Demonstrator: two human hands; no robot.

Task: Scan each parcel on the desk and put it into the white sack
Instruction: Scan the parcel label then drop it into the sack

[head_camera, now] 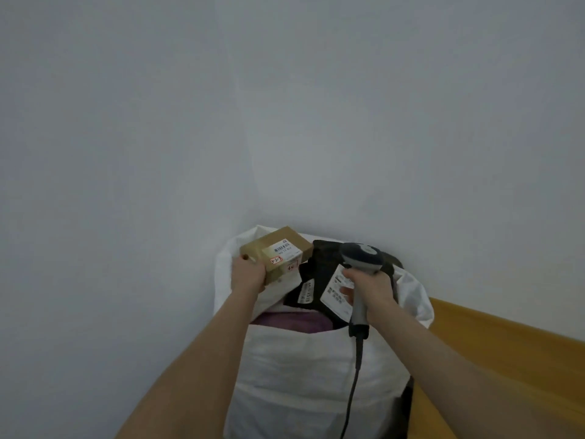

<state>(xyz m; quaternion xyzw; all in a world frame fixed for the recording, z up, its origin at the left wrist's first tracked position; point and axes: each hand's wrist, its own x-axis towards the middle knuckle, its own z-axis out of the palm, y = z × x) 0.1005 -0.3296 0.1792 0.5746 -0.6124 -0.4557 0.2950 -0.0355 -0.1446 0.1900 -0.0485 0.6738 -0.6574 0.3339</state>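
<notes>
A: What does the left grip (248, 275) have?
B: It clasps a small brown cardboard box (275, 251) by its near-left end, with the thumb at the top edge. The box carries a white barcode label (284, 249) and an orange sticker (276, 260) with handwriting too small to read.
A: Where does the box lie from that grip?
B: It juts away and to the right of the fingers, tilted, held over the open mouth of the white sack (300, 375).
A: And the right grip (370, 286)?
B: It is wrapped round the handle of a grey scanner (362, 253). The scanner's head is just right of the box, and its dark cable (354, 375) hangs down the sack's front.
A: What is in the sack?
B: Black mailer bags (321, 258) with white labels stick out of the top, and something purple (285, 321) lies below them. The sack stands against a pale wall (285, 122), with a wooden table (506, 359) to its right.
</notes>
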